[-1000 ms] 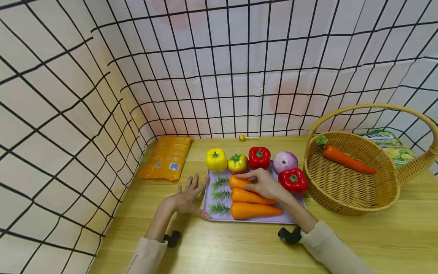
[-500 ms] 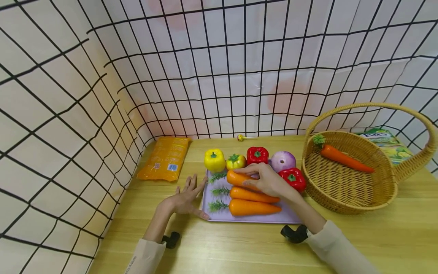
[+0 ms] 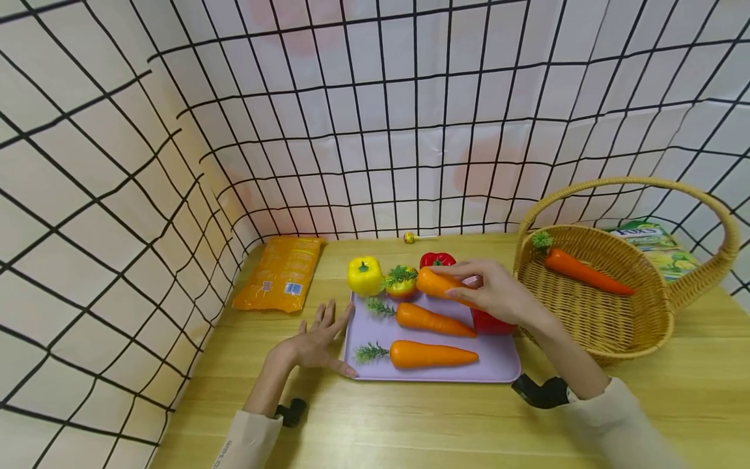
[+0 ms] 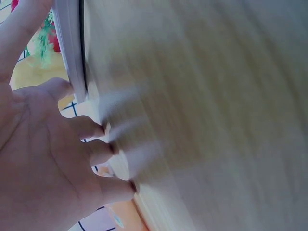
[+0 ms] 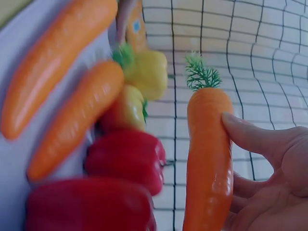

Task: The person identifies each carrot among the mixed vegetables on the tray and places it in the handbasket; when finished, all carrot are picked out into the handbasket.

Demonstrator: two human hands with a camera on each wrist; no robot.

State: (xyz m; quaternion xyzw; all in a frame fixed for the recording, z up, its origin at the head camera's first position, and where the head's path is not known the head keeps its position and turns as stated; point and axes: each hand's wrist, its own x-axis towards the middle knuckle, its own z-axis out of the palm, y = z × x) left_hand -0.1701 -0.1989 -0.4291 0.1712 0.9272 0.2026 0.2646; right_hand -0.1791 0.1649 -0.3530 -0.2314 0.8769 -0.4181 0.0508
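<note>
My right hand point(image 3: 495, 293) grips a carrot point(image 5: 209, 154) with a green leafy top, lifted over the back right of the lilac tray point(image 3: 492, 371). Two more carrots lie on the tray, a middle one point(image 3: 430, 319) and a front one point(image 3: 433, 354). At the tray's left edge my left hand point(image 3: 313, 345) is spread, its thumb and fingertips touching the rim. Along the back sit a yellow bell pepper point(image 3: 364, 275), a red-and-yellow tomato point(image 3: 401, 286) and a red bell pepper point(image 3: 437, 260). Another red pepper point(image 3: 492, 324) and a purple onion are partly hidden by my right hand.
A wicker basket point(image 3: 592, 339) with a tall handle stands at the right, holding one carrot point(image 3: 588, 272). Behind it lies a green packet point(image 3: 656, 244). An orange packet point(image 3: 281, 273) lies at the back left, and a lollipop point(image 3: 410, 238) near the grid-patterned wall.
My right hand has raised the rear carrot off the tray and carried it right and back. The middle carrot has shifted slightly. My left hand stays at the tray's edge.
</note>
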